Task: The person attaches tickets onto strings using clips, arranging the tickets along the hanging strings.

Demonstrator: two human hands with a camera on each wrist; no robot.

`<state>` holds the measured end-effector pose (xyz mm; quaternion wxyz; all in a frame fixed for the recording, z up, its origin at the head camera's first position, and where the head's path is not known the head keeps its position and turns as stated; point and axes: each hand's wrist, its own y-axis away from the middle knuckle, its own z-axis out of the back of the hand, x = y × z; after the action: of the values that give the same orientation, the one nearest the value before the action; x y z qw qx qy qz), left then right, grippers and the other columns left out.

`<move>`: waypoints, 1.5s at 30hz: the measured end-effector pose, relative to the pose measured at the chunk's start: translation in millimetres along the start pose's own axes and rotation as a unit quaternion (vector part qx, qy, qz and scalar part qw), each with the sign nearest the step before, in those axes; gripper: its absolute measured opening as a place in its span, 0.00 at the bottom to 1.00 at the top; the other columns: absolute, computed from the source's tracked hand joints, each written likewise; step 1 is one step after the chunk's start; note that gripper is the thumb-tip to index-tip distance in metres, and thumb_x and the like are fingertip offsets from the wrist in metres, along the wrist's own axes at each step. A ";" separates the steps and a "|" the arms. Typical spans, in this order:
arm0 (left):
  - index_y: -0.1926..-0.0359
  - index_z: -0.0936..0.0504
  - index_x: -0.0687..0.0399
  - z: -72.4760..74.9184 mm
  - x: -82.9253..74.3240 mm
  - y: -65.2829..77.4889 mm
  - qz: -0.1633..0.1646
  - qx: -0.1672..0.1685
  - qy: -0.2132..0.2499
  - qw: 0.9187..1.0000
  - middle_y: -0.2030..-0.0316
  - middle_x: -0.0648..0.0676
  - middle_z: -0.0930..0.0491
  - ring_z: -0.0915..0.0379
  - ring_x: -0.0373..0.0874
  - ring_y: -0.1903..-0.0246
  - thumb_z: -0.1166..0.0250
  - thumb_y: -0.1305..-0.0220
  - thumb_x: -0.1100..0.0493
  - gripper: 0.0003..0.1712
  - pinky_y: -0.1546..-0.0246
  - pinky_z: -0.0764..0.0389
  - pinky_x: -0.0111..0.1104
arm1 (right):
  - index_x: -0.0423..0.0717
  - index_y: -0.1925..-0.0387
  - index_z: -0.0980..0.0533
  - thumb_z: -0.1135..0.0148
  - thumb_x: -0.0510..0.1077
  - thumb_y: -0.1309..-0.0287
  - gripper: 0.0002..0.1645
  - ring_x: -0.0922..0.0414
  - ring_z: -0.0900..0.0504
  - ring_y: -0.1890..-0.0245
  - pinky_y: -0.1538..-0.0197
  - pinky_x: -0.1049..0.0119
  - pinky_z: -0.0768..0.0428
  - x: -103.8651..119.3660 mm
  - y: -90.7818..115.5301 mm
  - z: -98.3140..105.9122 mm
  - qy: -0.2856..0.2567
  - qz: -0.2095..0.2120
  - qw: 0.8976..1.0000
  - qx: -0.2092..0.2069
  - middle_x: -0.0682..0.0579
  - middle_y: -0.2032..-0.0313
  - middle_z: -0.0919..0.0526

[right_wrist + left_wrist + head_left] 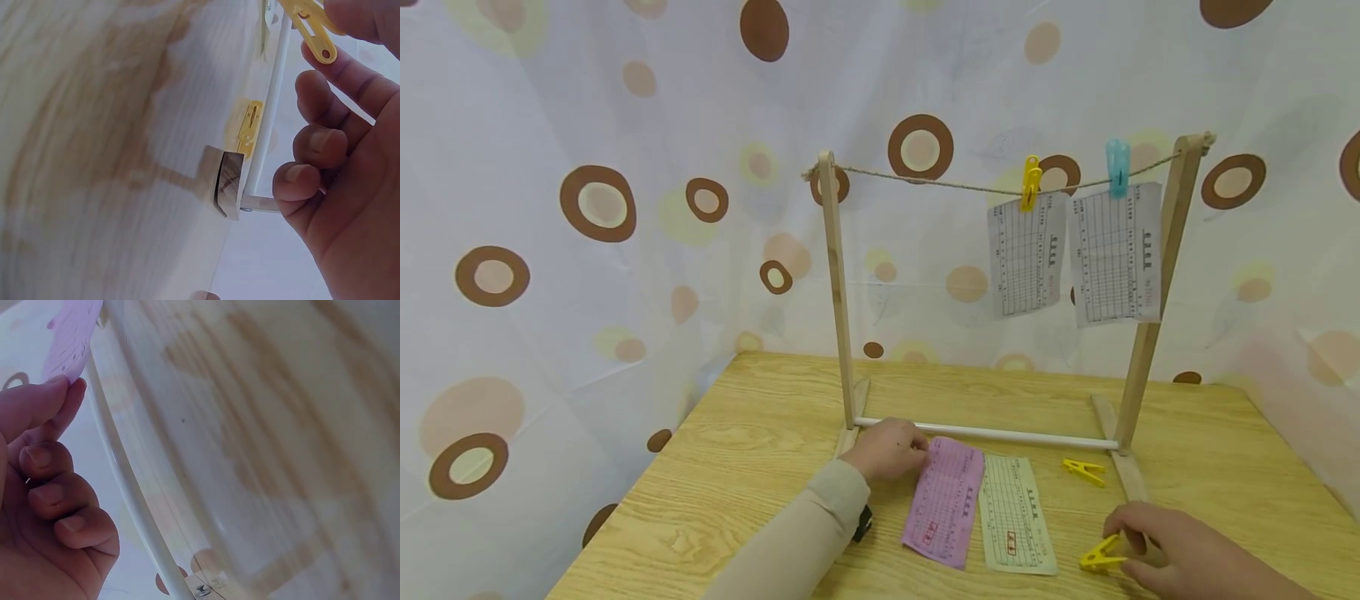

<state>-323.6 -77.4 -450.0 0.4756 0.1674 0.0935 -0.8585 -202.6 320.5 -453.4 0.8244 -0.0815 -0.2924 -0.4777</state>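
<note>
A pink printed slip (945,504) lies on the table, its upper left corner pinched between the thumb and index finger of my left hand (889,450). In the left wrist view that slip (74,337) rises from the fingertips while the other fingers curl inward. Beside it lies a pale green slip (1015,515), untouched. My right hand (1180,550) holds a yellow clothespin (1102,557) by its handle end, thumb against index finger. Another yellow clothespin (1083,472) lies on the table near the rack's right foot.
A wooden rack (838,292) with a sagging rope (925,181) stands across the table (760,467). On the rope, a yellow clothespin (1030,183) and a blue clothespin (1117,168) each hold a white slip. A white bar (1015,435) joins the rack's feet. Behind hangs a dotted curtain (625,333).
</note>
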 end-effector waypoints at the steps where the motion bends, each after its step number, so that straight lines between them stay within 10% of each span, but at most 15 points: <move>1: 0.58 0.10 0.46 0.3 0.0 0.5 0.002 -0.001 0.004 1.000 0.61 0.43 0.16 0.25 0.35 0.62 0.34 0.31 0.52 0.08 0.61 0.23 0.30 | 0.55 0.51 0.23 0.32 0.53 0.36 0.15 0.68 0.32 0.72 0.71 0.66 0.34 0.6 -0.1 0.0 0.002 0.001 1.000 -0.003 0.62 0.70 0.29; 21: 0.55 0.10 0.46 6.5 1.6 7.5 0.029 -0.013 0.045 0.998 0.51 0.45 0.15 0.21 0.39 0.51 0.35 0.31 0.52 0.10 0.54 0.22 0.33 | 0.56 0.52 0.22 0.31 0.50 0.36 0.13 0.70 0.34 0.74 0.72 0.68 0.35 15.0 1.2 11.7 0.036 0.059 0.994 -0.082 0.67 0.74 0.34; 45: 0.59 0.11 0.45 20.7 -2.5 7.7 -0.009 -0.036 0.047 0.998 0.64 0.41 0.16 0.26 0.33 0.70 0.35 0.30 0.50 0.09 0.67 0.24 0.30 | 0.58 0.53 0.22 0.24 0.47 0.44 0.19 0.73 0.38 0.75 0.73 0.69 0.38 34.4 -4.8 39.9 0.104 0.160 0.967 -0.171 0.71 0.74 0.41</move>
<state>-319.9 -86.2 -429.9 0.4689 0.1897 0.1486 -0.8498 -209.9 309.0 -402.3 0.8896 -0.2169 -0.1017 -0.3889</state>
